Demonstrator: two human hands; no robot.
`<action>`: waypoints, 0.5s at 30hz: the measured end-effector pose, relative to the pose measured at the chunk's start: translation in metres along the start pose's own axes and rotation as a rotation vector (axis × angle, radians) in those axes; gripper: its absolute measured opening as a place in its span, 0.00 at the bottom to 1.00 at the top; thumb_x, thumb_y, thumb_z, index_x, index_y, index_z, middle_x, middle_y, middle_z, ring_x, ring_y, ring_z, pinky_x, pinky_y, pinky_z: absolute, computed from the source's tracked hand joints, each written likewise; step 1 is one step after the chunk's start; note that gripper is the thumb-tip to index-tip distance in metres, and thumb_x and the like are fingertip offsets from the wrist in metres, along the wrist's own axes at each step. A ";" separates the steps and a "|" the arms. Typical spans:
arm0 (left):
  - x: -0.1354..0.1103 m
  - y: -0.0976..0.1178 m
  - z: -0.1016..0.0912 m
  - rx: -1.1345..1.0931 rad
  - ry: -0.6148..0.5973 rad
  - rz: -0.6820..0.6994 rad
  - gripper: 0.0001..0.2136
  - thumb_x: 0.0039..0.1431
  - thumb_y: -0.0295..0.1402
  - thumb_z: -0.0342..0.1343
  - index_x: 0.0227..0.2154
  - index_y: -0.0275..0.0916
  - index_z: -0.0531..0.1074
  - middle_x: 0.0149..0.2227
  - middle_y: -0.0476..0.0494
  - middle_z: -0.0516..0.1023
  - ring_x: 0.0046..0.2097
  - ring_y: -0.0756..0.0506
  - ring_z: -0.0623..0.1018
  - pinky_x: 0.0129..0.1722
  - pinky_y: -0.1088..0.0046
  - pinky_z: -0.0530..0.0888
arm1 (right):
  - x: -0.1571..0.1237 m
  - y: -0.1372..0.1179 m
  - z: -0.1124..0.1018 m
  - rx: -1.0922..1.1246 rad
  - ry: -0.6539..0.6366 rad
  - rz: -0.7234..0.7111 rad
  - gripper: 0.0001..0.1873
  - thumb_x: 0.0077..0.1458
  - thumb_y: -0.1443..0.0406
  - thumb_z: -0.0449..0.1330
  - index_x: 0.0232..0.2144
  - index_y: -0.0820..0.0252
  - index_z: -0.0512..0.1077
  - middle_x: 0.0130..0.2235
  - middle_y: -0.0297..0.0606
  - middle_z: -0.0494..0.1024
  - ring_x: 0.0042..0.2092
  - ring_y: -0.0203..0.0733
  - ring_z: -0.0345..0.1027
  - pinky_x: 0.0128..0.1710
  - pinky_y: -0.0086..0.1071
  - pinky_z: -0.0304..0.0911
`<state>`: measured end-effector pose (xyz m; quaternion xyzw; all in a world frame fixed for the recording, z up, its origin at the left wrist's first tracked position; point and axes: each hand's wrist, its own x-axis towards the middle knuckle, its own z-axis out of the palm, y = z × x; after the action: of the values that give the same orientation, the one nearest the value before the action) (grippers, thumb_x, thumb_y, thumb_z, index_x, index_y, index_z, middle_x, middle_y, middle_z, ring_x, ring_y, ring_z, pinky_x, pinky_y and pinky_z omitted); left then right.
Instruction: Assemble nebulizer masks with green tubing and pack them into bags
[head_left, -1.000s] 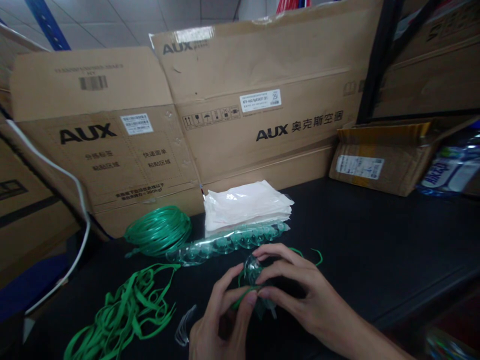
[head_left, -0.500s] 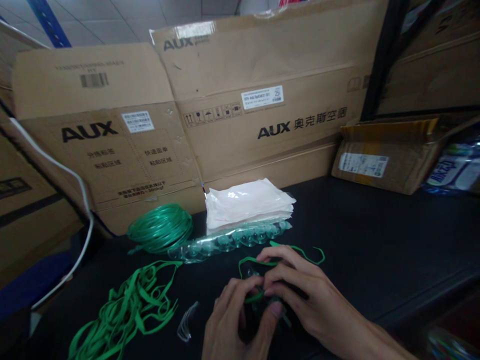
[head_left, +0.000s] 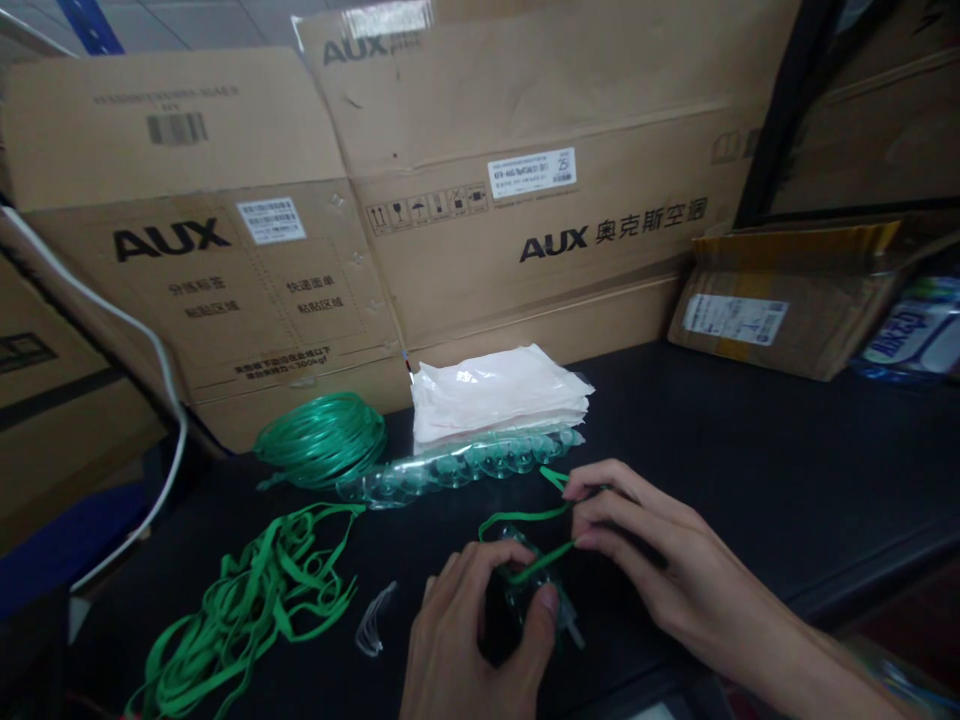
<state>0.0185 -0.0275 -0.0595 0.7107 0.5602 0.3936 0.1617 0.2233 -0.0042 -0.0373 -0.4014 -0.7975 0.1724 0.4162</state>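
My left hand (head_left: 469, 625) is curled around a small clear-green plastic mask (head_left: 531, 575), its thumb and forefinger on opposite sides. Part of the mask is hidden by those fingers, and a pale tube-like end (head_left: 572, 625) sticks out at its lower right. A green elastic strap (head_left: 546, 562) runs from the mask to my right hand (head_left: 637, 530), which pinches it between thumb and fingertips. The strap loops back beyond the mask, and another bit of it shows above the right fingers.
Left on the black table (head_left: 720, 440) lies a tangle of green straps (head_left: 255, 600), beside thin clear strips (head_left: 373, 620). Behind are coiled green tubing (head_left: 322, 440), a row of nested clear-green masks (head_left: 465, 466) and white packets (head_left: 499, 395). Cardboard boxes (head_left: 450, 290) stand at the back.
My right hand has moved right, away from the left hand, drawing the green strap out straight. The left hand stays at the mask. The view has tilted slightly downward.
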 end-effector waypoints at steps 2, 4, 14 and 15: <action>0.000 0.000 -0.001 0.013 0.003 0.011 0.07 0.58 0.37 0.61 0.40 0.49 0.79 0.26 0.52 0.74 0.28 0.45 0.72 0.29 0.71 0.65 | -0.002 0.001 -0.004 -0.014 0.007 0.010 0.10 0.68 0.71 0.53 0.36 0.54 0.70 0.48 0.39 0.71 0.50 0.41 0.70 0.48 0.30 0.66; 0.000 0.001 -0.003 0.025 0.009 0.023 0.07 0.58 0.37 0.62 0.39 0.49 0.79 0.25 0.52 0.72 0.27 0.45 0.72 0.30 0.71 0.67 | -0.002 0.003 -0.008 -0.015 0.007 0.024 0.10 0.68 0.70 0.52 0.36 0.54 0.70 0.48 0.40 0.71 0.49 0.41 0.70 0.47 0.30 0.65; 0.002 0.006 -0.007 -0.076 0.005 -0.064 0.04 0.55 0.37 0.65 0.34 0.48 0.80 0.22 0.55 0.71 0.25 0.48 0.69 0.31 0.72 0.67 | -0.011 0.001 -0.004 0.162 -0.097 0.273 0.10 0.65 0.59 0.61 0.48 0.51 0.74 0.44 0.37 0.77 0.44 0.42 0.72 0.45 0.32 0.69; 0.001 0.004 -0.008 -0.116 0.001 -0.068 0.03 0.56 0.37 0.65 0.33 0.48 0.80 0.23 0.55 0.72 0.24 0.49 0.69 0.31 0.73 0.67 | -0.013 -0.002 -0.002 0.189 -0.157 0.343 0.20 0.61 0.57 0.64 0.55 0.49 0.72 0.44 0.36 0.79 0.43 0.42 0.73 0.46 0.33 0.70</action>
<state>0.0159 -0.0293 -0.0512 0.6803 0.5605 0.4201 0.2155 0.2281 -0.0159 -0.0421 -0.4759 -0.7277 0.3454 0.3532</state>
